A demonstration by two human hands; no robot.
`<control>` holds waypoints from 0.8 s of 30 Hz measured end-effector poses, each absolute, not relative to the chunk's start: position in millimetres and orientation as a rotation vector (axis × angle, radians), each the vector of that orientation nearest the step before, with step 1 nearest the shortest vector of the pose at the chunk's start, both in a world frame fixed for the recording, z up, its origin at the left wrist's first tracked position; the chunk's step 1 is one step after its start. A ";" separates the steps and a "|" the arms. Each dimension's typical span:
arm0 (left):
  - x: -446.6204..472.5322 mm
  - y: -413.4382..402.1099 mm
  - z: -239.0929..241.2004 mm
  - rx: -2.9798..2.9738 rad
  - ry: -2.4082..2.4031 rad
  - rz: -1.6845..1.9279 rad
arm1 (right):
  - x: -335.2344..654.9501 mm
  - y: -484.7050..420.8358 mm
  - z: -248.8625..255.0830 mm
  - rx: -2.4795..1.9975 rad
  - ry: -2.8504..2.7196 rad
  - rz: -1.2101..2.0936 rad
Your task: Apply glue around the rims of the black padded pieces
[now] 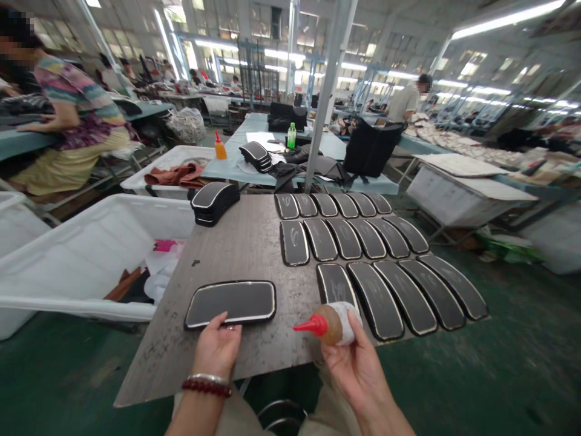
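Observation:
My left hand [219, 346] grips the near edge of a dark rounded-rectangular panel [231, 301], its thumb on top and its other fingers mostly hidden at the edge. The panel has a pale line around its border. In my right hand [356, 366] is a squeeze bottle [334, 324] with a red pointed nozzle and amber contents, tilted on its side with the nozzle towards the left. A white covering wraps the bottle's base. Right of it, similar panels [376, 300] lie in three rows, several with pale smears on top.
A stack of panels [213, 203] stands at the table's [247, 242] far left corner. White bins [104, 242] flank the left side. Behind, a blue-topped table [236, 160] carries another orange bottle [220, 147], a green bottle [291, 135] and dark bags. A metal post [327, 91] rises beyond the work table. Other people sit or stand farther off.

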State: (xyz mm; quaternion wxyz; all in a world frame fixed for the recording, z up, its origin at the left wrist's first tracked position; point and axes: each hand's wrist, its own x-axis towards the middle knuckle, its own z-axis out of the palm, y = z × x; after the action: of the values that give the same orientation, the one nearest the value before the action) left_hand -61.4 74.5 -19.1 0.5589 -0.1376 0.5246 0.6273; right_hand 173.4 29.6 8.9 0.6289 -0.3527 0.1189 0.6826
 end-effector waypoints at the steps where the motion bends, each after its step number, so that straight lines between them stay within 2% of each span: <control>1: -57.7 78.9 -25.7 -0.333 1.247 1.488 | 175.3 32.3 8.5 -0.809 0.276 1.555; 8: -32.3 50.1 -49.2 -0.115 1.279 1.449 | 185.4 41.7 4.0 -0.792 0.271 1.548; 13: -62.0 16.6 -22.9 0.195 1.427 1.162 | 194.9 50.7 0.9 -0.825 0.315 1.542; 14: -74.4 24.3 -11.2 0.282 1.440 1.142 | 196.3 52.6 1.5 -0.827 0.328 1.531; 16: -100.3 56.6 11.7 0.908 1.546 0.917 | 198.2 55.8 3.8 -0.833 0.365 1.502; 18: -121.5 103.4 25.6 1.003 1.582 0.892 | 199.4 57.6 5.7 -0.835 0.391 1.492; 24: -130.5 217.5 0.3 1.169 1.578 0.334 | 207.5 54.0 -6.7 -0.825 0.151 1.515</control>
State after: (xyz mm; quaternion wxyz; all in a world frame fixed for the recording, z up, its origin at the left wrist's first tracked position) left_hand -130.5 217.5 0.3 0.5437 0.4925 0.6649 0.1405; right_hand 207.5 54.0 -6.7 0.6479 -0.3627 0.0662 0.6665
